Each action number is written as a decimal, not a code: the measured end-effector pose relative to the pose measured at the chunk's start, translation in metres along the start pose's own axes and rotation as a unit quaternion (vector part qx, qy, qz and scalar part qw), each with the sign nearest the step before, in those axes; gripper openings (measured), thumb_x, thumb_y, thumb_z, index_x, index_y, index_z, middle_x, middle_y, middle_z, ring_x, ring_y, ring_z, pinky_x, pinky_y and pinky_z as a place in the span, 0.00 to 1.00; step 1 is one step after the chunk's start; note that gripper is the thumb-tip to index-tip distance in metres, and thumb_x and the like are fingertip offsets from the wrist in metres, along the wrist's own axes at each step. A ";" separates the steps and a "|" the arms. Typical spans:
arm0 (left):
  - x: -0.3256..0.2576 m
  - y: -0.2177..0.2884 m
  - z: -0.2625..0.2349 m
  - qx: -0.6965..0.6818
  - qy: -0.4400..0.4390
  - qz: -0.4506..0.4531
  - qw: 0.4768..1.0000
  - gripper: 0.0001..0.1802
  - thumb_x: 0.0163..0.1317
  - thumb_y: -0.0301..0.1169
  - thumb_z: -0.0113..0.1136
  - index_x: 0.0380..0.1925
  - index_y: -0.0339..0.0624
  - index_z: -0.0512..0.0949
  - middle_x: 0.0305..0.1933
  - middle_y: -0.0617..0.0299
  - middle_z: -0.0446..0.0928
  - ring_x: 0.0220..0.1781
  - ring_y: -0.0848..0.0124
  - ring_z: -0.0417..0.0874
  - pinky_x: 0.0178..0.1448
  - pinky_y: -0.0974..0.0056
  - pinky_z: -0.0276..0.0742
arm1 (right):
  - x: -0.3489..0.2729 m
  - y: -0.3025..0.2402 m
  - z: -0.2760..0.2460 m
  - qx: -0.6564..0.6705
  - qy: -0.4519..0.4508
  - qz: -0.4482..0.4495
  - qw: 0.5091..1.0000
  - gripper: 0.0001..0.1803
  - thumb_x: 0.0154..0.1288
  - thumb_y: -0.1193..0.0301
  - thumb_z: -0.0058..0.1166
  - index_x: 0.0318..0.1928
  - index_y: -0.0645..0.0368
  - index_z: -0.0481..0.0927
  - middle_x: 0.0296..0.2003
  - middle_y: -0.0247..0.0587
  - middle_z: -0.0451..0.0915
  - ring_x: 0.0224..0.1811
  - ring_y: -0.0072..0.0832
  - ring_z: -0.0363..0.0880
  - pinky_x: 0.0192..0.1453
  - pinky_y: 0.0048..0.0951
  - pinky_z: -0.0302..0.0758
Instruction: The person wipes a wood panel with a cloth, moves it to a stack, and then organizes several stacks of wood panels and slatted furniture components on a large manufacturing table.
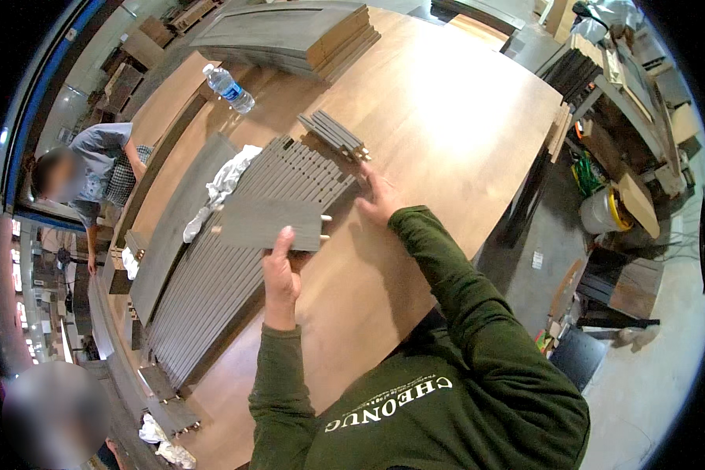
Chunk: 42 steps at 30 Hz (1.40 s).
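Note:
My left hand grips a short grey wooden board, thumb on top, with pale dowels sticking out of its right end. Beneath that board runs a long row of grey wooden slats set on edge, with holes near their far ends. My right hand lies at the ends of a small stack of grey boards that also have dowels. Its fingers are stretched out, and the fingertips are at or touching the dowel ends. A crumpled white cloth rests beside the slats.
A water bottle stands on the wooden table, near a tall stack of grey panels. Another person is at the left side. Right of the table are a white bucket and a cart of boards.

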<state>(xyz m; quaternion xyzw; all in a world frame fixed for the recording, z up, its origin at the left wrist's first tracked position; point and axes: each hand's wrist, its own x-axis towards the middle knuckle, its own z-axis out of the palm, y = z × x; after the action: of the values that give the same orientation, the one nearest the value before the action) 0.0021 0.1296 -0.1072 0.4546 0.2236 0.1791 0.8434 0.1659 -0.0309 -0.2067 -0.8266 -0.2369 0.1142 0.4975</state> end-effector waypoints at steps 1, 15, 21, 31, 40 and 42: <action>0.009 -0.002 0.004 0.059 0.011 0.017 0.998 0.22 0.61 0.29 0.58 0.55 0.37 0.67 0.51 0.57 0.75 0.48 0.64 0.79 0.49 0.57 0.80 | 0.002 0.003 0.002 -0.028 0.010 -0.039 0.999 0.35 0.54 0.65 0.59 0.62 0.55 0.63 0.57 0.52 0.70 0.62 0.45 0.67 0.67 0.41 0.62; 0.077 -0.014 0.026 0.357 -0.057 0.016 0.932 0.14 0.52 0.22 0.68 0.40 0.32 0.79 0.39 0.59 0.81 0.38 0.71 0.81 0.45 0.67 0.78 | 0.001 0.018 0.004 -0.072 0.016 -0.152 0.986 0.24 0.47 0.62 0.61 0.46 0.56 0.75 0.43 0.43 0.78 0.52 0.42 0.71 0.63 0.42 0.62; 0.064 -0.019 0.011 0.415 -0.073 0.062 0.905 0.22 0.52 0.24 0.69 0.48 0.34 0.75 0.47 0.57 0.79 0.45 0.69 0.80 0.50 0.64 0.77 | 0.002 0.017 0.004 -0.067 0.023 -0.167 0.983 0.22 0.45 0.64 0.60 0.43 0.58 0.76 0.44 0.44 0.78 0.54 0.40 0.71 0.65 0.40 0.60; 0.063 -0.030 0.021 0.501 -0.130 0.224 0.826 0.15 0.53 0.27 0.68 0.40 0.33 0.78 0.36 0.53 0.82 0.37 0.65 0.83 0.42 0.64 0.77 | 0.002 0.014 0.007 -0.065 -0.010 -0.164 0.984 0.20 0.49 0.65 0.60 0.44 0.56 0.76 0.42 0.41 0.78 0.53 0.37 0.72 0.66 0.42 0.58; -0.024 0.033 0.040 0.217 -0.021 0.278 0.936 0.23 0.55 0.21 0.64 0.53 0.34 0.72 0.50 0.57 0.77 0.49 0.69 0.78 0.53 0.66 0.77 | -0.005 -0.058 -0.063 -0.075 -0.083 -0.282 0.953 0.23 0.49 0.65 0.67 0.48 0.45 0.77 0.44 0.30 0.78 0.54 0.29 0.73 0.72 0.52 0.49; -0.035 0.039 0.062 0.250 0.006 0.308 0.918 0.19 0.55 0.20 0.64 0.48 0.33 0.75 0.42 0.58 0.80 0.39 0.71 0.81 0.41 0.68 0.80 | -0.012 -0.067 -0.084 -0.086 -0.067 -0.284 0.953 0.24 0.50 0.64 0.66 0.50 0.47 0.76 0.44 0.35 0.78 0.53 0.34 0.74 0.69 0.48 0.54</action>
<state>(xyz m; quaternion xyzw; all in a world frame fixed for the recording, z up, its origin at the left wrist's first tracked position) 0.0023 0.0901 -0.0362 0.6961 0.1153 0.3709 0.6037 0.1720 -0.0752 -0.1084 -0.7553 -0.5035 0.0029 0.4195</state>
